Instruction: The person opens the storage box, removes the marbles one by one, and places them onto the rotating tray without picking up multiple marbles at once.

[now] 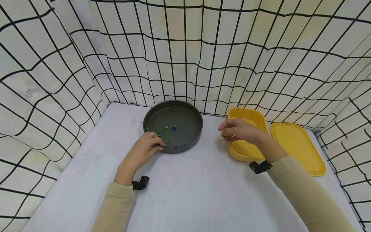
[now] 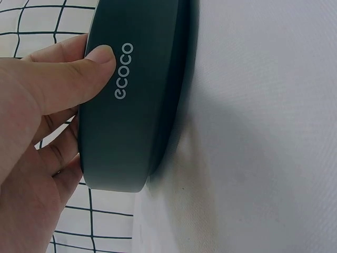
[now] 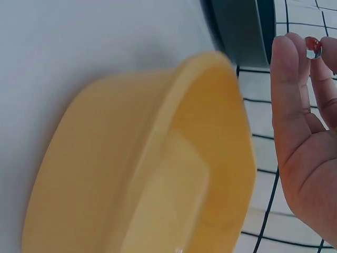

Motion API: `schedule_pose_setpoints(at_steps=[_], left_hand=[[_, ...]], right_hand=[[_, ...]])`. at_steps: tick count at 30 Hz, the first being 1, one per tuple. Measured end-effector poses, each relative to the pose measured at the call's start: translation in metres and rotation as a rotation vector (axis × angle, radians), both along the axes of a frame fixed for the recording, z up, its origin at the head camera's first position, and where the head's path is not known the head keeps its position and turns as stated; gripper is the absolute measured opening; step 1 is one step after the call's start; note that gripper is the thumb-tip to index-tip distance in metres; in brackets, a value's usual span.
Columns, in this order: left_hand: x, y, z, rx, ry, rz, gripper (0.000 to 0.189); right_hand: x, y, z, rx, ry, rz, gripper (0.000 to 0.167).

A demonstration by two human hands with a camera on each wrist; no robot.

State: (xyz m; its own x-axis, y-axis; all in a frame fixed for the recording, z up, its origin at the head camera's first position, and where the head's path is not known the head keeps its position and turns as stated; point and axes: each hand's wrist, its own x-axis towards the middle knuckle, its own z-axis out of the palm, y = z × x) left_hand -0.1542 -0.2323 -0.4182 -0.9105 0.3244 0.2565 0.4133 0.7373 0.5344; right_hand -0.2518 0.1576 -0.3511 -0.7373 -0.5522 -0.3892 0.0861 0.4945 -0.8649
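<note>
A round dark green tray (image 1: 185, 141) with a raised wall stands on the white table. Several green marbles (image 1: 166, 127) and one blue marble (image 1: 174, 128) lie inside it. My left hand (image 1: 145, 148) grips the tray's near left rim, thumb on the outer wall beside the "ecoco" lettering (image 2: 124, 71) and fingers over the edge. Above the left side of a yellow tub (image 1: 243, 156), my right hand (image 1: 239, 130) pinches a clear marble with red in it (image 3: 314, 47) between thumb and fingertips. The tub's inside is partly hidden by that hand and arm.
To the right of the tub lies a flat yellow lid (image 1: 298, 148). White walls with a black grid net (image 1: 185, 51) enclose the table (image 1: 197, 193) at the back and both sides. Each wrist carries a small black camera mount (image 1: 141, 183).
</note>
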Motion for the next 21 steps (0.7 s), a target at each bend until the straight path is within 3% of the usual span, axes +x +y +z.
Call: schedule_pose_setpoints(at_steps=[14, 21], left_hand=[[0.001, 0.000, 0.001, 0.004, 0.013, -0.013, 0.014], [0.001, -0.001, 0.001, 0.013, 0.018, -0.020, 0.014]], right_hand=[[-0.002, -0.047, -0.007, -0.097, -0.054, -0.035, 0.020], [-0.004, -0.069, -0.012, -0.134, -0.067, -0.050, 0.033]])
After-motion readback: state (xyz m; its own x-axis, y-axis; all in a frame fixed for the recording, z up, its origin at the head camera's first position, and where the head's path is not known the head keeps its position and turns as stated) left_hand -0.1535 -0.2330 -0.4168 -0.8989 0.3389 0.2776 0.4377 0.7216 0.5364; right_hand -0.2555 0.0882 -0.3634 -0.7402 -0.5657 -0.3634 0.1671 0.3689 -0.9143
